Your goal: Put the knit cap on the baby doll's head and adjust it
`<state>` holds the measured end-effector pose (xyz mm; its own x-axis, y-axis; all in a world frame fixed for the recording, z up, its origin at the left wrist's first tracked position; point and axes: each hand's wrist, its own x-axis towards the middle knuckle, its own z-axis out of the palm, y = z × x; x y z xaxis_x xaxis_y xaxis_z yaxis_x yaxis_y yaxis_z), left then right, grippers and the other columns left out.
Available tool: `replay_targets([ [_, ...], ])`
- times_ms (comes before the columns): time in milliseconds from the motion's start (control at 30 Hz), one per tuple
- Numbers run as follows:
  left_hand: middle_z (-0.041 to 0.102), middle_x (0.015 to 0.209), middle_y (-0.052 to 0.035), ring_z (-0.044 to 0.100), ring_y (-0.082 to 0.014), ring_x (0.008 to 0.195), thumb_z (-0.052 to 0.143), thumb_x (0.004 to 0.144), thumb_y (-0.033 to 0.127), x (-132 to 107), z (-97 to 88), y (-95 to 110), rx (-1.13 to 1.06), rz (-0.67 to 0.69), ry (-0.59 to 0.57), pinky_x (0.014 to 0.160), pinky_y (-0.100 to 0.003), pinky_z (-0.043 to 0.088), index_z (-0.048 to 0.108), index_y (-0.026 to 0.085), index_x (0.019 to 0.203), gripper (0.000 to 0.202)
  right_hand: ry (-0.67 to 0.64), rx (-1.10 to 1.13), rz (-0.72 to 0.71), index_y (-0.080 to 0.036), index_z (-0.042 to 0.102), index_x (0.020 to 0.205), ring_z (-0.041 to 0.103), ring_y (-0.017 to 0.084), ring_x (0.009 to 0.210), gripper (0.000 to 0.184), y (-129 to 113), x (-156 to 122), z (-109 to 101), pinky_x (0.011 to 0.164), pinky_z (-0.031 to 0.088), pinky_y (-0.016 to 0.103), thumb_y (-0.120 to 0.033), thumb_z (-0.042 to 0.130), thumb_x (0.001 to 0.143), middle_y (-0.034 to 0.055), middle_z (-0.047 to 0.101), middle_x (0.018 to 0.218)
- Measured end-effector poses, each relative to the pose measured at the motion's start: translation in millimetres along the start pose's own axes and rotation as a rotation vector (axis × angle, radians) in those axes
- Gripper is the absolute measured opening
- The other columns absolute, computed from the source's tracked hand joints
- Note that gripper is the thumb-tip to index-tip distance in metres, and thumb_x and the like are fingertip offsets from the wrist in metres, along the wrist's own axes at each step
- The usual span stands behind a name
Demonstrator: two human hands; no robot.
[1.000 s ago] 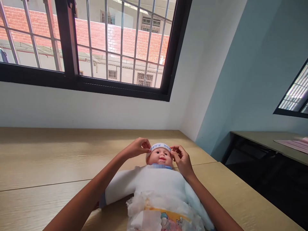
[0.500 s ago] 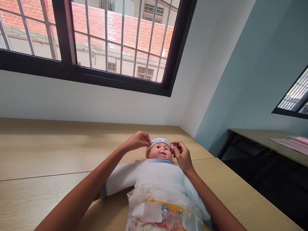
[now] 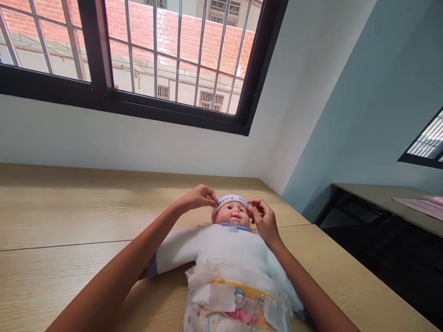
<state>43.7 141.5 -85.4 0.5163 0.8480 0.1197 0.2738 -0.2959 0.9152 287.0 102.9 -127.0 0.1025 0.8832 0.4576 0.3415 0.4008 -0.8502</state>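
Note:
A baby doll (image 3: 231,244) lies on its back on the wooden table, dressed in a white top with blue trim. On its head sits a white cap (image 3: 232,199) with blue lettering on the band. My left hand (image 3: 201,196) pinches the cap's edge at the left side of the head. At the other side, my right hand (image 3: 265,219) has its fingers closed on the cap's right edge. Around the doll's waist is a diaper (image 3: 238,304) with a printed front and tape tabs; its lower part runs out of view.
The wooden table (image 3: 69,207) meets the wall below a barred window (image 3: 176,60). Its right edge slants down toward the lower right. Beyond a gap stands a second table (image 3: 367,196) with pink papers (image 3: 422,205) on it.
The cap's band has shifted slightly, and more of its lettering faces me. Both hands stay at the cap's sides. The camera view has moved a little.

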Motion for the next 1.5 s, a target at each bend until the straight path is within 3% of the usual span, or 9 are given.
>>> replay_targets([
  [633, 0.068, 0.079, -0.0048, 0.060, -0.0186, 0.077, 0.062, 0.062, 0.027, -1, -2.0, -2, -0.013, 0.004, -0.050, 0.068, -0.028, 0.045, 0.064, 0.016, 0.075, 0.017, 0.003, 0.016, 0.012, -0.016, 0.059, 0.087, 0.046, 0.013, 0.053, 0.028, 1, 0, -1, 0.046, 0.040, 0.024, -0.042, 0.055, 0.075, 0.0018, 0.054, 0.068],
  [867, 0.068, 0.078, -0.0042, 0.061, -0.0192, 0.079, 0.071, 0.060, 0.033, -2, -5.0, 0, -0.014, -0.023, -0.057, 0.068, -0.029, 0.044, 0.065, 0.016, 0.081, 0.027, 0.042, -0.010, -0.031, -0.017, 0.060, 0.085, 0.052, 0.015, 0.066, 0.020, -1, 0, 0, 0.059, 0.043, 0.027, -0.029, 0.051, 0.071, 0.0031, 0.056, 0.075],
  [1167, 0.066, 0.076, -0.0038, 0.060, -0.0181, 0.077, 0.073, 0.062, 0.037, -1, 1.4, 4, -0.048, 0.064, 0.035, 0.064, -0.027, 0.044, 0.064, 0.016, 0.082, 0.031, 0.010, -0.056, -0.091, -0.017, 0.059, 0.088, 0.056, 0.021, 0.088, 0.021, -5, 0, 0, 0.074, 0.045, 0.032, -0.032, 0.052, 0.075, 0.0073, 0.060, 0.091],
  [1500, 0.063, 0.067, -0.0018, 0.058, -0.0150, 0.068, 0.071, 0.066, 0.034, -3, 10.1, 12, -0.037, 0.113, 0.069, 0.057, -0.024, 0.042, 0.065, 0.015, 0.081, 0.025, 0.010, -0.072, -0.129, -0.017, 0.060, 0.084, 0.057, 0.020, 0.082, 0.021, -4, 0, 0, 0.077, 0.045, 0.034, -0.037, 0.055, 0.077, 0.0057, 0.060, 0.083],
])
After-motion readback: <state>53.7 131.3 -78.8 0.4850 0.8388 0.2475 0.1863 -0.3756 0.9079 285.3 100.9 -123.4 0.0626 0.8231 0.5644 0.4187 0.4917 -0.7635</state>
